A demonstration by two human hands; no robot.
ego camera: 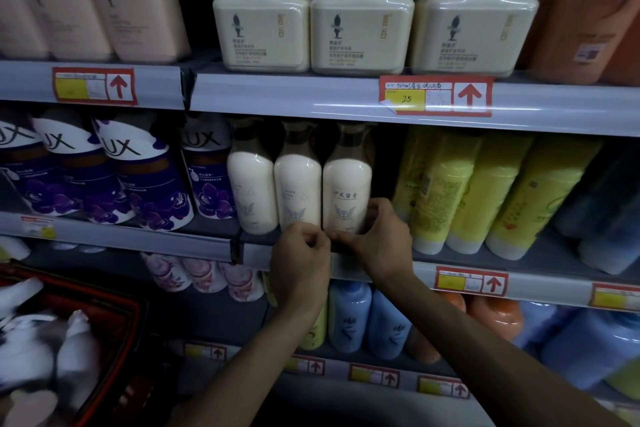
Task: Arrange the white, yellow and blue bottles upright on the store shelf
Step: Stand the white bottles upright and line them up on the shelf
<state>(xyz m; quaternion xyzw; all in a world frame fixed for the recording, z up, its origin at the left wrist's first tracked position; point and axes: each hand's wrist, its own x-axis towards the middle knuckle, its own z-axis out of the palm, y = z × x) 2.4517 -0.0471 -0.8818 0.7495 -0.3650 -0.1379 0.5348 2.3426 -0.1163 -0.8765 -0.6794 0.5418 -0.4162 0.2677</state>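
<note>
Three white bottles with brown caps stand upright on the middle shelf (pixel 138 239). My right hand (pixel 375 236) grips the base of the rightmost white bottle (pixel 346 184), fingers curled round its right side. My left hand (pixel 299 253) sits just below the middle white bottle (pixel 298 184) with fingers curled at its base; whether it grips the bottle or the shelf edge I cannot tell. The left white bottle (pixel 249 184) stands free. Yellow bottles (pixel 485 191) stand upright to the right. Blue bottles (pixel 367 315) stand on the shelf below.
Purple-and-white LUX bottles (pixel 114 177) fill the left of the middle shelf. Cream jars (pixel 360 17) stand on the upper shelf. A red basket (pixel 114 350) holding white bottles sits at the lower left. Orange bottles (pixel 495 319) and pink bottles (pixel 204 274) stand below.
</note>
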